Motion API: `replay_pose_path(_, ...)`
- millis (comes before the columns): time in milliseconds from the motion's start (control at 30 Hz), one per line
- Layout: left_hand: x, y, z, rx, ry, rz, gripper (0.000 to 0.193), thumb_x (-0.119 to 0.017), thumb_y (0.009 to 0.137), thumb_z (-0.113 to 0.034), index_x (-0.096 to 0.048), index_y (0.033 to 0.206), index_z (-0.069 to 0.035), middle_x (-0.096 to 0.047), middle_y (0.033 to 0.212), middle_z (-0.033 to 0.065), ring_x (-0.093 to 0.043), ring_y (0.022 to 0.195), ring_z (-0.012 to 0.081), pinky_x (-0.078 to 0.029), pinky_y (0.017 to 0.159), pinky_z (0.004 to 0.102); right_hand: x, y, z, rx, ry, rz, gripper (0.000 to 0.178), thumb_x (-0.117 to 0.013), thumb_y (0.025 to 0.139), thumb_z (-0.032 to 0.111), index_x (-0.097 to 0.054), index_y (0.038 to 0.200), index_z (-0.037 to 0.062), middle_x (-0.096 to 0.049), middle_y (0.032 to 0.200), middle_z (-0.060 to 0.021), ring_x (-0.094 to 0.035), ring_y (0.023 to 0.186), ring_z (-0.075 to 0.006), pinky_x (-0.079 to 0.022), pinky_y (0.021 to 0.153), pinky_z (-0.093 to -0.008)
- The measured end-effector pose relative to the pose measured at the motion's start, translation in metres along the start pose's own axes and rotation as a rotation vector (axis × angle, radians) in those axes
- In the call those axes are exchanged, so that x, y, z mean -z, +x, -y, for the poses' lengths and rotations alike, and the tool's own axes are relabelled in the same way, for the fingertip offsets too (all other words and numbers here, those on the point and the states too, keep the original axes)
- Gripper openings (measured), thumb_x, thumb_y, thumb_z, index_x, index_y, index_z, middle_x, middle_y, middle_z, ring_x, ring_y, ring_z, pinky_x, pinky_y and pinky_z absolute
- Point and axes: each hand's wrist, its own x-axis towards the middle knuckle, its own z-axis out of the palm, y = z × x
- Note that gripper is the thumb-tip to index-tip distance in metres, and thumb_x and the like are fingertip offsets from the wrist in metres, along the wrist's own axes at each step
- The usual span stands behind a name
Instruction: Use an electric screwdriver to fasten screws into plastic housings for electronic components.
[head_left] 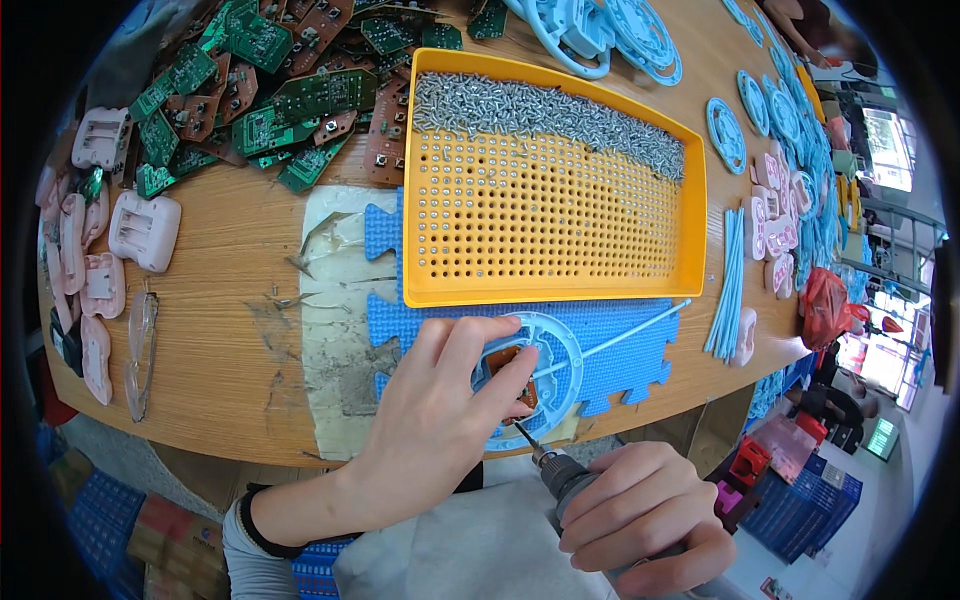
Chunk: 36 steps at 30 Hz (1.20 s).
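So the biggest thing there was the brown wood-grain table (pixel 220 235), with a blue textured foam mat (pixel 635 355) of interlocking edges lying on it. A yellow rectangular plastic tray (pixel 697 240) full of little round holes sat mostly over that mat. Up at the left was a messy heap of green and brown circuit boards (pixel 275 95), with some rounded pale pink plastic casings (pixel 145 230) down the left side. Now the hands: the left one (pixel 440 400) had its fingers bent down, holding a light blue plastic ring (pixel 573 355) against the near part of the mat, while the right one (pixel 645 510) was wrapped firmly round a dark grey, pen-shaped screwdriver (pixel 570 482). Its thin metal bit angled down to the ring, just beside the left fingertips. A slim light blue rod (pixel 640 332) stuck out from the ring toward the upper right. Inside the ring, partly hidden under the fingers, was a small brown circuit board (pixel 528 393). Tiniest of all: loose silver metal screws (pixel 540 110) piled along the tray's far side, plus some sitting in the holes.
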Motion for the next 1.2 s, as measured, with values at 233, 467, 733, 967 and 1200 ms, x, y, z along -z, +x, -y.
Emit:
replay_pose_path(233,-0.003,0.000,0.000,-0.034,0.011,-0.015,0.042,-0.079,0.065,-0.009,-0.066,0.105,-0.001,-0.054,0.110,0.0126,-0.051,0.095,0.0308,-0.047,0.078,0.0368,-0.001,0.000,-0.001,-0.022,0.013,0.024,0.012,-0.058,0.084,0.004,-0.047,0.085,-0.0001,-0.058,0.062,-0.0144,-0.058,0.048,-0.0233,-0.049,0.044,-0.0324)
replay_pose_path(467,-0.004,-0.001,0.002,-0.026,0.047,-0.022,0.042,-0.080,0.065,-0.009,-0.066,0.104,-0.002,-0.054,0.110,0.0122,-0.051,0.095,0.0300,-0.047,0.077,0.0360,-0.002,0.000,-0.008,-0.016,-0.003,0.018,0.012,-0.058,0.086,0.005,-0.047,0.085,-0.0009,-0.058,0.062,-0.0140,-0.057,0.047,-0.0214,-0.048,0.043,-0.0315)
replay_pose_path(733,0.000,0.001,0.001,0.006,0.010,0.019,0.045,-0.080,0.066,-0.010,-0.067,0.108,-0.003,-0.054,0.113,0.0133,-0.050,0.100,0.0330,-0.045,0.085,0.0396,0.023,0.013,-0.011,0.018,0.251,0.193,0.012,-0.056,0.089,0.007,-0.048,0.090,-0.0018,-0.059,0.061,-0.0158,-0.058,0.047,-0.0234,-0.049,0.044,-0.0318)
replay_pose_path(967,0.001,0.003,0.003,-0.039,0.022,0.026,0.043,-0.079,0.066,-0.008,-0.067,0.106,0.000,-0.053,0.112,0.0137,-0.051,0.096,0.0326,-0.047,0.079,0.0387,0.077,0.012,0.013,0.122,-0.293,-0.264,0.060,-0.054,0.089,0.059,-0.041,0.105,0.0033,-0.059,0.064,-0.0106,-0.058,0.048,-0.0220,-0.047,0.045,-0.0298)
replay_pose_path(1200,0.001,0.005,-0.001,-0.010,0.025,0.040,0.042,-0.080,0.066,-0.009,-0.068,0.106,-0.001,-0.053,0.113,0.0143,-0.051,0.097,0.0332,-0.045,0.082,0.0398,0.101,0.007,-0.022,0.133,-0.320,-0.371,0.082,-0.048,0.080,0.078,-0.041,0.106,0.0003,-0.053,0.062,-0.0094,-0.051,0.046,-0.0196,-0.042,0.043,-0.0302)
